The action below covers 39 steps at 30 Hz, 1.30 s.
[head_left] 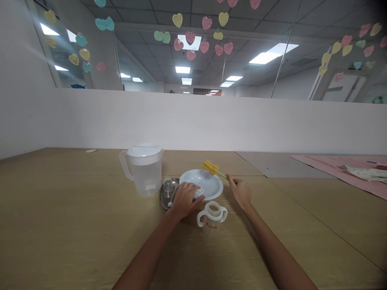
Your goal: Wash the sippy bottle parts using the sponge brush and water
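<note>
My right hand (pixel 240 191) grips the green handle of a bottle brush with a yellow sponge head (pixel 211 167), held over the right rim of a white bowl (pixel 215 188). My left hand (pixel 185 198) reaches over the bowl's near-left side, with thumb and fingers around a small white ring-shaped part (pixel 198 191). In front of the bowl stands a clear baby bottle (pixel 212 215) with two white handles, its top uncovered and red print on its side. Partly behind my left hand, a round metal tray (pixel 163 201) carries a clear dome-shaped cap (pixel 168 186) and other small parts.
A clear plastic pitcher (pixel 147 177) with a white lid stands behind the tray at left. A pink cloth (pixel 326 167) with a white cloth and a blue pen lies at far right. A white wall with a window above (pixel 193 121) borders the table's back.
</note>
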### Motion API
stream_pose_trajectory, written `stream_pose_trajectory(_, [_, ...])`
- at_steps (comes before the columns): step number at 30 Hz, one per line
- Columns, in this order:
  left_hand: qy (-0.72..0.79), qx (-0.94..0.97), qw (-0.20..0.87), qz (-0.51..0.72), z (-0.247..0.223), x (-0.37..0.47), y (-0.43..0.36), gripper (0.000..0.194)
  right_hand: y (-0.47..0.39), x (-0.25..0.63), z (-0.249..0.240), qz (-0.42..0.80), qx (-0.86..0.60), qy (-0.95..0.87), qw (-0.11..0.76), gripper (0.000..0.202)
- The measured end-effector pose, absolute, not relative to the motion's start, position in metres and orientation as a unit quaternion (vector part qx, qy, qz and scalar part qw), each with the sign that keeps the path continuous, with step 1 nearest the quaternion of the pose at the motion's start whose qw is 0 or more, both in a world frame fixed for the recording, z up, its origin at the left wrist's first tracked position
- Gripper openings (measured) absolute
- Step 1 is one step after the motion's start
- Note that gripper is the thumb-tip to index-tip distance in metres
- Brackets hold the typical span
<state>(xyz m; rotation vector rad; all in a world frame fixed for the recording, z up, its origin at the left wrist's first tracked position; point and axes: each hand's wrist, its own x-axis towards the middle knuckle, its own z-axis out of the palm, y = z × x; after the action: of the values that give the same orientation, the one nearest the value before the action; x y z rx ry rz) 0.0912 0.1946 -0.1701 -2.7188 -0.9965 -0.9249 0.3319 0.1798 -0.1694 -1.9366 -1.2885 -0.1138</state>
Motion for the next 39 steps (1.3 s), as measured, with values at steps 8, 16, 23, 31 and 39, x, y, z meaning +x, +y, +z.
stream_pose_trajectory(8, [-0.35,-0.894,0.036,-0.276,-0.177,0.091,0.201,0.042,0.18,0.332,-0.168,-0.032,-0.768,-0.513,0.382,0.071])
stream_pose_trajectory(16, [-0.344,-0.902,0.082,-0.25,-0.171,0.093,0.202,0.048,0.18,0.33,-0.167,-0.017,-0.78,-0.504,0.37,0.07])
stream_pose_trajectory(23, [-0.366,-0.894,0.06,-0.251,-0.169,0.095,0.201,0.056,0.18,0.33,-0.167,-0.024,-0.781,-0.509,0.362,0.072])
stream_pose_trajectory(31, [-0.35,-0.89,0.032,-0.291,-0.168,0.091,0.197,0.044,0.181,0.331,-0.17,-0.052,-0.758,-0.525,0.384,0.073])
stream_pose_trajectory(39, [-0.372,-0.828,-0.106,-0.405,-0.167,0.09,0.193,0.019,0.181,0.331,-0.173,-0.052,-0.759,-0.531,0.373,0.073])
